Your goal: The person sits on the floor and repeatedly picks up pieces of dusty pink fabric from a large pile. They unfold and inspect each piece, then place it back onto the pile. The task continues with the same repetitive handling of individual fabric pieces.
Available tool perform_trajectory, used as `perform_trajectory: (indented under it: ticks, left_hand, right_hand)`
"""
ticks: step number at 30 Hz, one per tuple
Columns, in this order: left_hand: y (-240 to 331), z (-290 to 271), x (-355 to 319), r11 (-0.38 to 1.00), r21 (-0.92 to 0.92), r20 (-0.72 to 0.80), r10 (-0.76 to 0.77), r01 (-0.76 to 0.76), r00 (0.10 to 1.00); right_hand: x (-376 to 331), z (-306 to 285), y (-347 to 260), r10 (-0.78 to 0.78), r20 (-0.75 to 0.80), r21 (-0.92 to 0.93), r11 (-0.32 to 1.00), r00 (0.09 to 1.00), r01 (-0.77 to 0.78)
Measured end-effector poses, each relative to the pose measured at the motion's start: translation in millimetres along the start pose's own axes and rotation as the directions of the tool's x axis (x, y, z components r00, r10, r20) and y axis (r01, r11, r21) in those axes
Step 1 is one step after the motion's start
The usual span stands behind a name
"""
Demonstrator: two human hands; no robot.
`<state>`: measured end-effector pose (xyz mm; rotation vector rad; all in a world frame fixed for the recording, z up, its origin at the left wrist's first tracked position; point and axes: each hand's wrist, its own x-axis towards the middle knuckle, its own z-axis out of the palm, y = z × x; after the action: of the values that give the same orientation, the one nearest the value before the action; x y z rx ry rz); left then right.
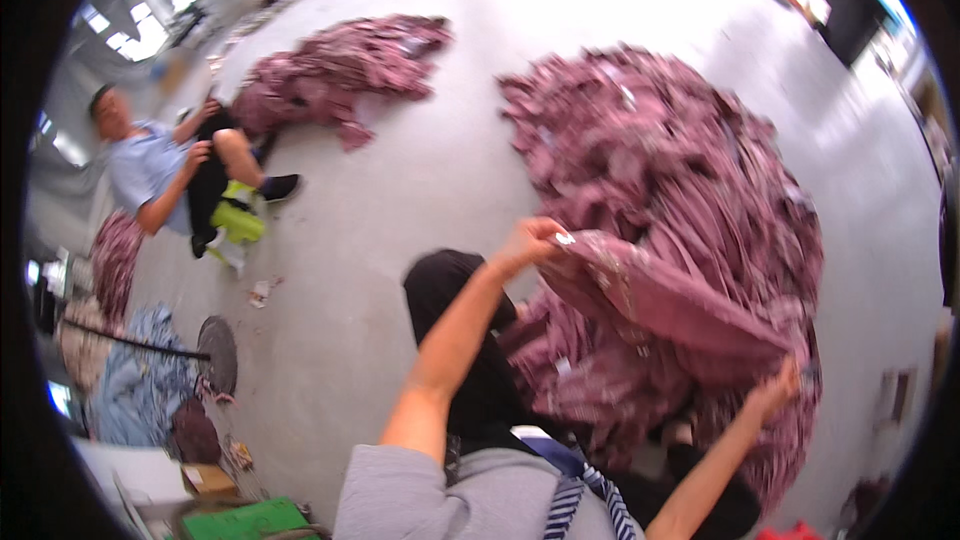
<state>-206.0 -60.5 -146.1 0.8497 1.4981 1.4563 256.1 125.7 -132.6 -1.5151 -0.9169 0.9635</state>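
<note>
A mauve garment is stretched between my two hands, slanting down from left to right. My left hand pinches its upper left end, where a small white spot shows by the fingertips. At the lower right end, my right hand is closed on the cloth. Behind and below it lies a large heap of mauve garments, spread on the floor in front of my legs. The garment's exact kind is hard to make out.
A second mauve pile lies farther back. At left, a person sits on a low yellow-green seat. Blue cloth, a round dark disc and a green box are at lower left. A black bin stands far right.
</note>
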Motion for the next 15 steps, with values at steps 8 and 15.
perform_trajectory:
  ticks: [8, 15]
  left_hand:
    - [-10, 4, 8, 0.891, 0.442, -0.05, -0.088, 0.101, 0.995]
    - [-40, 25, 25, 0.98, 0.198, -0.618, 0.12, 0.006, 0.777]
  right_hand:
    - [38, -16, 31, 0.057, -0.081, 0.284, 0.958, 0.995, -0.032]
    - [23, -12, 33, 0.065, -0.087, 0.213, 0.976, 0.994, -0.045]
